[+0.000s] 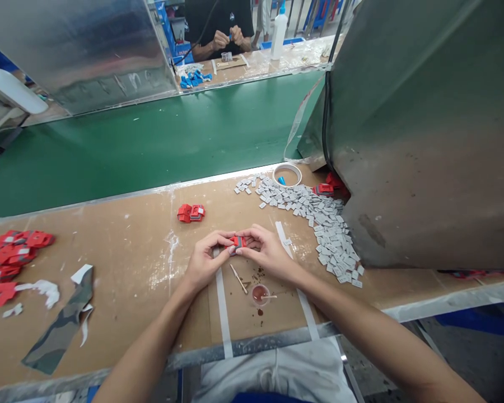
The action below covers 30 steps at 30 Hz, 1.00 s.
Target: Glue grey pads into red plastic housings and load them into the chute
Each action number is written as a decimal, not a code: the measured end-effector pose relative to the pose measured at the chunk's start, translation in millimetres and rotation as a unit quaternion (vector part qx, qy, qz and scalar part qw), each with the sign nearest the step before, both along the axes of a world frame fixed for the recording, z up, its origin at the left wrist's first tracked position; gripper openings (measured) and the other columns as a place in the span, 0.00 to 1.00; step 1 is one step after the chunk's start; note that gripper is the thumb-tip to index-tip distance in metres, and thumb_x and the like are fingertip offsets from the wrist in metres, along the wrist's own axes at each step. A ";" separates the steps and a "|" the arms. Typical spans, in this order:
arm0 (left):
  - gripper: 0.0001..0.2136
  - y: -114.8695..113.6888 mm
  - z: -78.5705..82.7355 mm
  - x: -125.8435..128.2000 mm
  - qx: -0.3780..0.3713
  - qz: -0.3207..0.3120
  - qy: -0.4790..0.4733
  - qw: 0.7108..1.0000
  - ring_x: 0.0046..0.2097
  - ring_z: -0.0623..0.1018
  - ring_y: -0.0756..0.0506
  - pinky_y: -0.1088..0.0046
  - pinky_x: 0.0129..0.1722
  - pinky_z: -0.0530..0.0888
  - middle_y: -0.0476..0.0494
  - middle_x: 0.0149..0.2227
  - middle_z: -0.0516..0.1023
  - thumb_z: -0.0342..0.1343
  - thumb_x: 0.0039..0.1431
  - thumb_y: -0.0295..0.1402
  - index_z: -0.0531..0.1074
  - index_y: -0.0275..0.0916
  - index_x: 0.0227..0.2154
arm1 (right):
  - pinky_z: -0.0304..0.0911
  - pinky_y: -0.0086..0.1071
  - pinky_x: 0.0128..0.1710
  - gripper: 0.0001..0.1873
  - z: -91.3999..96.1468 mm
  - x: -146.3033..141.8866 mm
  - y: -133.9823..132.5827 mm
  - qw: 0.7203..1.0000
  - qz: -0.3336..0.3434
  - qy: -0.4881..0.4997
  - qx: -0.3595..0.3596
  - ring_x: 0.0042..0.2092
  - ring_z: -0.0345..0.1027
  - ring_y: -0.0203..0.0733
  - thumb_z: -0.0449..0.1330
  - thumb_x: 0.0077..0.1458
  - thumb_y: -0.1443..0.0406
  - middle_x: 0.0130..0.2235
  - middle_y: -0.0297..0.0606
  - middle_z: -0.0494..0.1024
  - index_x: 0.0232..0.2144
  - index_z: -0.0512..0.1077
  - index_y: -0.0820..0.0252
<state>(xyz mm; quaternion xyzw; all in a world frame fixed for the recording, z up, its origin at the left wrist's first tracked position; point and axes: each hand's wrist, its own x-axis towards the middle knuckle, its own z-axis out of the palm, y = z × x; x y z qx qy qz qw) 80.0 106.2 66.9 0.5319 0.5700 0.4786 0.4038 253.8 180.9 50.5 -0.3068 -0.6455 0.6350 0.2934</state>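
Between my two hands I hold one small red and grey plastic part [238, 242], raised over the cardboard-covered bench. My left hand [210, 254] pinches its left side, and my right hand [266, 252] grips the right side; the fingers cover much of it. Below them lie a cotton swab [238, 279] and a small clear cup [260, 294] of reddish-brown liquid with a stick across it. Dark drops spot the cardboard around the cup. Two similar red parts [191, 212] rest beyond my left hand. Many small grey tiles [336, 235] spread out to the right of my hands.
A roll of tape [287, 175] stands behind the tiles. More red parts [14, 252] are heaped at left, near a camouflage strip [63, 324]. A large metal panel [428, 140] bounds the right. Across the green belt [172, 134], a co-worker's hands [229, 38] handle something small.
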 end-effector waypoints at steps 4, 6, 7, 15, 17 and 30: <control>0.08 0.4 -1.6 -1.3 0.000 -0.007 -0.014 1.000 0.50 0.80 0.39 0.63 0.51 0.74 0.35 0.44 0.81 0.63 0.57 0.36 0.79 0.36 0.32 | 0.72 0.35 0.40 0.17 4.1 0.5 0.0 1.000 0.010 -0.008 0.001 0.39 0.73 0.40 0.69 0.52 0.56 0.40 0.39 0.73 0.39 0.75 0.61; 0.08 0.5 -3.0 -0.9 -0.001 -0.005 -0.015 1.000 0.48 0.80 0.40 0.63 0.50 0.74 0.36 0.43 0.81 0.64 0.57 0.36 0.79 0.36 0.31 | 0.70 0.35 0.39 0.14 4.1 1.6 -0.2 0.999 0.016 -0.017 0.029 0.39 0.72 0.40 0.67 0.54 0.58 0.41 0.41 0.74 0.38 0.74 0.62; 0.08 0.6 -3.5 -0.4 -0.002 -0.003 -0.013 1.000 0.47 0.80 0.40 0.63 0.50 0.74 0.36 0.41 0.81 0.64 0.56 0.37 0.78 0.36 0.30 | 0.70 0.35 0.39 0.13 3.3 2.3 -0.4 0.998 0.019 -0.025 0.051 0.39 0.72 0.40 0.66 0.55 0.59 0.41 0.41 0.73 0.38 0.73 0.62; 0.09 0.5 0.1 3.3 -0.006 0.008 0.011 1.000 0.49 0.80 0.39 0.62 0.51 0.74 0.39 0.39 0.80 0.63 0.57 0.38 0.76 0.36 0.28 | 0.66 0.36 0.41 0.08 -4.6 2.8 -2.3 0.987 0.006 -0.047 0.155 0.41 0.69 0.42 0.63 0.57 0.65 0.41 0.42 0.72 0.38 0.70 0.61; 0.09 -0.1 1.2 3.8 -0.006 0.011 0.007 1.000 0.50 0.79 0.39 0.62 0.52 0.74 0.38 0.39 0.80 0.62 0.58 0.38 0.76 0.37 0.29 | 0.67 0.36 0.42 0.08 -3.1 0.6 -2.3 0.992 0.001 -0.032 0.121 0.42 0.70 0.42 0.64 0.57 0.64 0.42 0.42 0.73 0.38 0.70 0.61; 0.18 0.3 -8.8 -5.3 0.008 -0.022 0.109 0.994 0.51 0.79 0.40 0.62 0.54 0.73 0.35 0.51 0.80 0.61 0.59 0.36 0.74 0.37 0.50 | 0.65 0.38 0.51 0.03 8.8 5.0 5.4 0.992 0.020 0.022 0.119 0.48 0.70 0.43 0.59 0.62 0.65 0.44 0.42 0.75 0.38 0.71 0.59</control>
